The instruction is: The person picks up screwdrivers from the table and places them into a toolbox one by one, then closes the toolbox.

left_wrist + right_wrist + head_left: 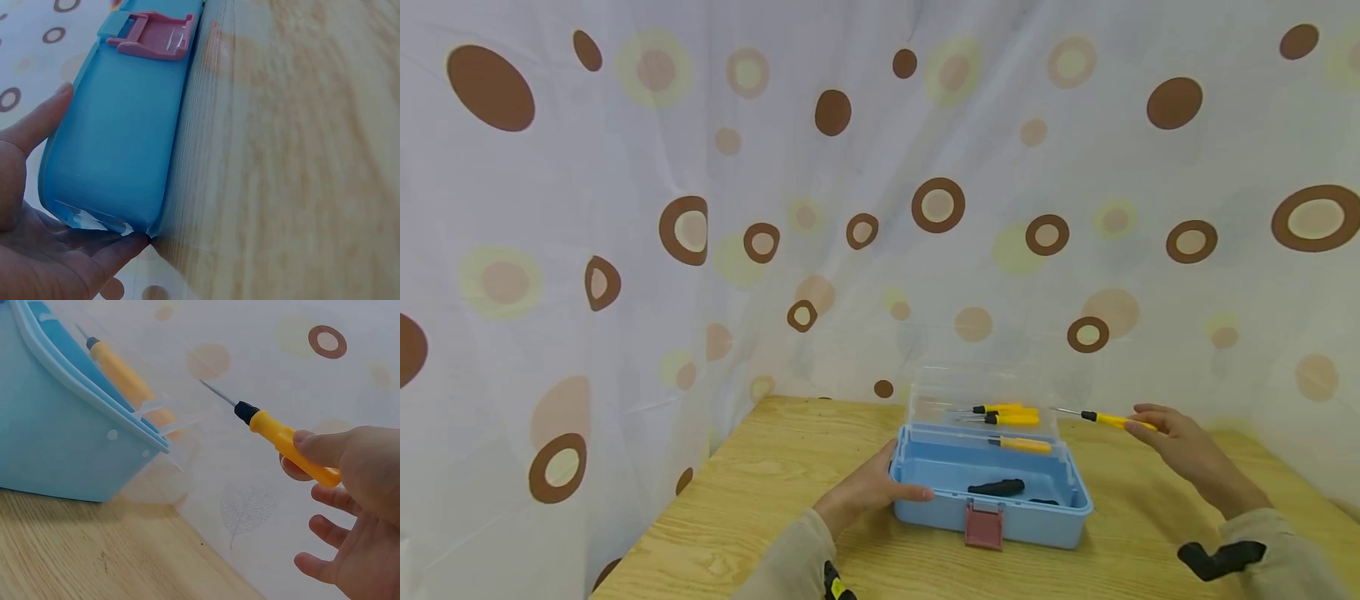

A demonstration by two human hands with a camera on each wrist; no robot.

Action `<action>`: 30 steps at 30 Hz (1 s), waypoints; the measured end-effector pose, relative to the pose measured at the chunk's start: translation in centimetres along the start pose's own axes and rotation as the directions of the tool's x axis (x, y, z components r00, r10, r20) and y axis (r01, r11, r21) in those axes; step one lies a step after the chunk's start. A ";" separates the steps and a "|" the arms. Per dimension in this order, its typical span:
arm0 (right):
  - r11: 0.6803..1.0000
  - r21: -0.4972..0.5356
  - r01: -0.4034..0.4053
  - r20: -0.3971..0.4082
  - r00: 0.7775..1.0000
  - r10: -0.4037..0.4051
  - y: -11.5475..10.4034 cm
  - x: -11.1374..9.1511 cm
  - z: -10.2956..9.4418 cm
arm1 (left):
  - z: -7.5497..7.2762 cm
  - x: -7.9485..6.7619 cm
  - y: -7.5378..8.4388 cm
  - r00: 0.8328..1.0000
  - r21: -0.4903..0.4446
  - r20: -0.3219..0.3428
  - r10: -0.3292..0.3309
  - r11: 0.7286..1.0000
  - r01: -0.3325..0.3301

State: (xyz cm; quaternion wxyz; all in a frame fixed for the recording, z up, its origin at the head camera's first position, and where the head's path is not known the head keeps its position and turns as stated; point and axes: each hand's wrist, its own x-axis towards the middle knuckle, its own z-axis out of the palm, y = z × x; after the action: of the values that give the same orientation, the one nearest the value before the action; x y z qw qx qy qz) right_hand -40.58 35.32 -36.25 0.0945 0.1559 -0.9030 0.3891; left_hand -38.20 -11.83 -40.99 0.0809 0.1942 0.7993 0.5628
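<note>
A light blue toolbox (1030, 521) stands on the wooden table with its clear lid (940, 383) raised at the back. My left hand (876, 487) holds its left end, thumb along the front rim and fingers against the end wall. To the right of the box, my right hand (1180, 446) pinches a yellow-handled screwdriver (275, 434) between thumb and index finger. Its metal shaft points left toward the box, and the other fingers are spread apart. Several more yellow-handled screwdrivers (1011, 419) lie at the lid. Inside the box are black-handled pieces (997, 488), their kind unclear.
A pink latch (983, 527) hangs unfastened on the box's front. The wooden table (730, 500) extends to both sides. Behind and to the left hangs a white curtain (850, 167) with brown and beige circles.
</note>
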 end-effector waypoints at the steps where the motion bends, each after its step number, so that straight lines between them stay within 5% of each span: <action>1: 1.000 -0.003 0.001 -0.003 1.000 -0.001 -0.1 0.1 0.1 | 0.0 0.0 0.0 1.000 0.005 -0.003 -0.003 1.000 0.003; 30: 1.000 0.016 -0.014 0.013 1.000 0.013 -3.2 3.4 5.9 | 0.0 0.0 0.3 1.000 -0.003 0.012 0.011 1.000 -0.011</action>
State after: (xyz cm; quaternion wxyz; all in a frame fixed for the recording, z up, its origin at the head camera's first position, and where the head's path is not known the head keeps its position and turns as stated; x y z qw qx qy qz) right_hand -42.92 28.16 -37.12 0.0847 0.1531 -0.9014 0.3962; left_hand -38.11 -11.78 -40.69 0.0828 0.2020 0.7968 0.5634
